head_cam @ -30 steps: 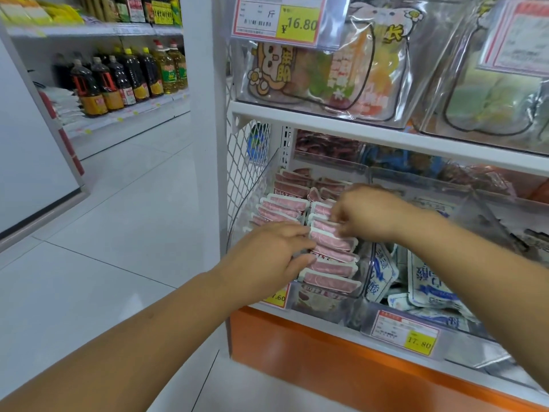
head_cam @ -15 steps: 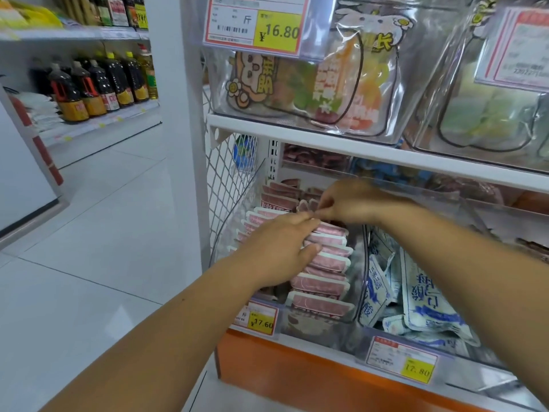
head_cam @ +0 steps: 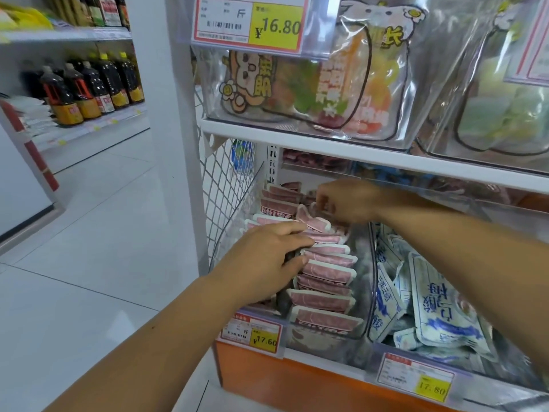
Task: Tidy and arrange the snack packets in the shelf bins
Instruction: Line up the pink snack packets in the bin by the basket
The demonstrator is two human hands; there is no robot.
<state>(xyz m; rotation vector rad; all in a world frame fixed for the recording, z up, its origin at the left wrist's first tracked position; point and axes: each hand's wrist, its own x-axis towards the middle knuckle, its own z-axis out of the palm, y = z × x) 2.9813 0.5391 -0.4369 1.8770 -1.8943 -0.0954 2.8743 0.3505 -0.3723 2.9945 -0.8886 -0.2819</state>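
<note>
I see glossy plastic packets (head_cam: 323,273) in a clear plastic bin (head_cam: 361,292). Beside it — white wire mesh (head_cam: 221,185). Floor (head_cam: 89,248) — shiny tile.

Definitely a grocery shop: yellow price tags (head_cam: 277,27) clipped on clear shelf bins (head_cam: 361,298) of snack packets (head_cam: 322,301), plus rows of dark sauce bottles (head_cam: 89,90) across the tiled aisle (head_cam: 98,233).
</note>
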